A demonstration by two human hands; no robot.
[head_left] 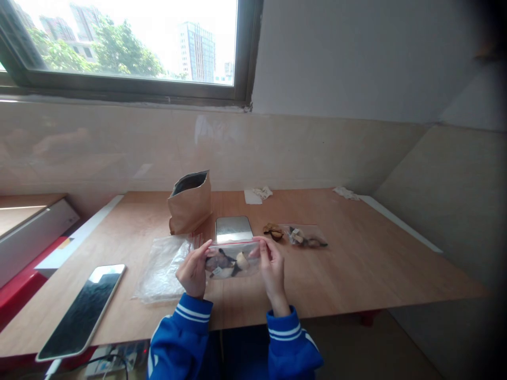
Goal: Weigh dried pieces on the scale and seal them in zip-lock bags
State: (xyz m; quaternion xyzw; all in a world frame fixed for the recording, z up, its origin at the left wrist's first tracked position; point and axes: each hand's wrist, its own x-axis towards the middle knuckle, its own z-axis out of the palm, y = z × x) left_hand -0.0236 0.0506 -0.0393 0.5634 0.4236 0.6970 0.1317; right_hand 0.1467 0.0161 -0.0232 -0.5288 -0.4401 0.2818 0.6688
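Observation:
My left hand (195, 269) and my right hand (272, 268) hold a clear zip bag (233, 259) between them, each pinching an upper corner near its red seal strip. Inside the bag are dark and pale pieces, whose kind I cannot make out, and a small white packet. Just behind the held bag lies a flat silver scale-like device (233, 228), partly covered by it. A stack of empty clear zip bags (162, 269) lies beside my left hand. To the right rests another filled zip bag (307, 236), next to some loose brown dried pieces (273, 231).
An open brown paper pouch (192, 203) stands at the back left of the wooden table (356, 264). A large phone (85, 309) with a cable lies at the front left edge. White scraps (259, 195) lie near the wall, under a window.

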